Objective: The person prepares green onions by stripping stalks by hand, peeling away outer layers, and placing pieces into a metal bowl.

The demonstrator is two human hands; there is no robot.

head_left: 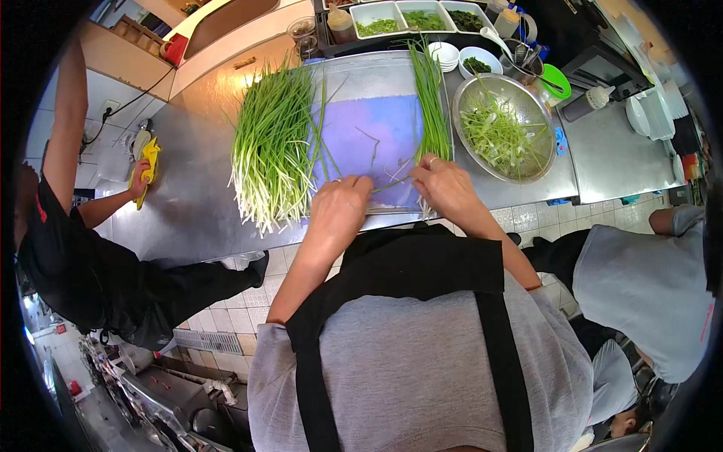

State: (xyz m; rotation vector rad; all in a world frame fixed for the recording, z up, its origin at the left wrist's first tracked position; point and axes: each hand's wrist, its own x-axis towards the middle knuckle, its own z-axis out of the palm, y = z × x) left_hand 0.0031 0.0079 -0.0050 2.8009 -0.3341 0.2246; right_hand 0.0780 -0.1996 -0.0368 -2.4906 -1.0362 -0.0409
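Over the near edge of a blue-purple board [361, 114], my left hand [343, 202] and my right hand [446, 184] are close together with fingers pinched. A thin green onion stalk [390, 184] runs between their fingertips. Left of the board lies a large heap of green onions [273, 143], white root ends toward me. A narrower bundle of green onions [429, 105] lies along the board's right side, its near end partly hidden by my right hand. A few loose strands lie on the board.
A steel colander [548, 143] with green trimmings stands to the right. Behind are white trays of chopped greens [422, 21], a white bowl [493, 62] and a green container [559, 79]. At left, a co-worker's hand holds a yellow cloth [151, 162]. Another person [640, 286] stands at right.
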